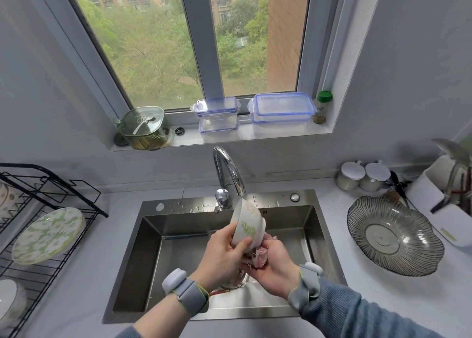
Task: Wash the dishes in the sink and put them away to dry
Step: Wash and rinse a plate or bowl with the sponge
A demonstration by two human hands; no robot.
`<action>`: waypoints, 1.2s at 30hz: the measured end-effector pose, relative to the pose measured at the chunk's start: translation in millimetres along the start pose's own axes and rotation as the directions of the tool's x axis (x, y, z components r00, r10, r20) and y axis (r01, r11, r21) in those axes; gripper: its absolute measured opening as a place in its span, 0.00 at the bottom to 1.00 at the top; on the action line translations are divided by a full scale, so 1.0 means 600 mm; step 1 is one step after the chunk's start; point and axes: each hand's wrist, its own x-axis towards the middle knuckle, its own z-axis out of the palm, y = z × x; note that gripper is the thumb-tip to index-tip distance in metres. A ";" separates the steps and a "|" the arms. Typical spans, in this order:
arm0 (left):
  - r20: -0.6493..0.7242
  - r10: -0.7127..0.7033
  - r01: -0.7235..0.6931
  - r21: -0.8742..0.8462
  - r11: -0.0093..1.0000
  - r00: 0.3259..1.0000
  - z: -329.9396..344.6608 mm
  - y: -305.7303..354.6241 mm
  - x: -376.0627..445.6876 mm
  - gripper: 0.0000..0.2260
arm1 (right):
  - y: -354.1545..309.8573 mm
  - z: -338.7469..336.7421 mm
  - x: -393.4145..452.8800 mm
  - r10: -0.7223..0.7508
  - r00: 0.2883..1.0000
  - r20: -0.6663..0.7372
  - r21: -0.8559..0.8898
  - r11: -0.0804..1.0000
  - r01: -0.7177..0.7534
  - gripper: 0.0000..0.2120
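A: Starting at the left, what's on the rack?

B: The black drying rack on the worktop already holds a green-patterned plate on edge. A white dish sits lower down.

A: And over the sink?

B: The left hand has its grip curled round the rim of a white bowl with a leaf print. It holds the bowl above the steel sink, just under the tap. The right hand has its grip closed on a pinkish cloth pressed against the bowl's base.

A: Which way does the bowl face?

B: It's tipped on its side, mouth to the upper left and away, foot toward the right hand. A bowl has no real long axis.

A: Which step, then?

B: Scrubbing the outside, I'd judge. I can't tell whether water is running. Next it would need a rinse, then a carry left to a free slot in the rack.

A: Anything on the right?

B: A ribbed glass dish lies on the worktop.
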 end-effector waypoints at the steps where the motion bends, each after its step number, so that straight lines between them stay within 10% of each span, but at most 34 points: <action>1: 0.026 0.001 -0.002 0.039 0.999 1.000 -0.001 -0.001 -0.004 0.09 | -0.005 0.000 -0.003 0.009 1.000 -0.023 -0.013 1.000 -0.010 0.23; 7: 0.112 -0.058 0.033 0.216 0.976 0.992 -0.008 -0.016 -0.024 0.05 | -0.032 -0.016 -0.005 -0.039 0.988 -0.151 -0.190 0.982 0.010 0.16; 12: 0.054 -0.083 0.060 0.336 0.940 0.995 -0.008 -0.022 -0.022 0.04 | -0.006 -0.012 -0.034 -0.254 0.967 0.007 -0.495 0.839 0.224 0.03; 19: 0.067 -0.110 0.072 0.424 0.903 0.992 -0.011 -0.022 -0.013 0.08 | 0.022 -0.016 -0.027 -0.354 0.933 0.057 -0.738 0.615 0.279 0.10; 23: 0.162 -0.043 -0.038 0.463 0.885 0.986 -0.013 -0.002 -0.029 0.10 | -0.017 -0.006 0.001 -0.356 0.934 0.018 -0.624 0.726 0.289 0.13; 30: 0.414 0.102 -0.359 0.613 0.703 0.905 -0.020 0.027 -0.055 0.15 | -0.061 -0.044 0.012 0.060 0.990 0.124 -0.555 0.832 0.020 0.11; 36: 0.258 0.157 -0.286 0.601 0.746 0.953 -0.026 0.011 -0.044 0.14 | -0.054 -0.063 0.012 -0.133 0.987 -0.092 -0.411 0.908 0.084 0.22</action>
